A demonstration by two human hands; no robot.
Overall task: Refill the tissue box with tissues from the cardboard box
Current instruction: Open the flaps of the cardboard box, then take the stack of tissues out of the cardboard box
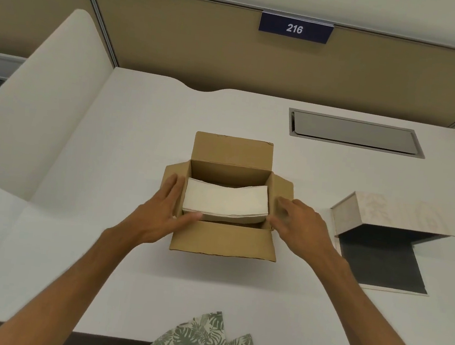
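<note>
We see two bare forearms reaching forward from the lower corners and converging toward the middle. Our left hand (156, 215) is turned partly on its side, fingers extended and held close together, pointing away from us, while the thumb stretches out to the right — a flat, open pose with nothing clasped in it. Our right hand (299, 226) lies palm down, its back toward the camera, fingers loosely spread and aimed up and to the left, the thumb angled inward below them. It too is open and grips nothing. Both wrists are straight, both arms uncovered, and the two hands stay apart.
</note>
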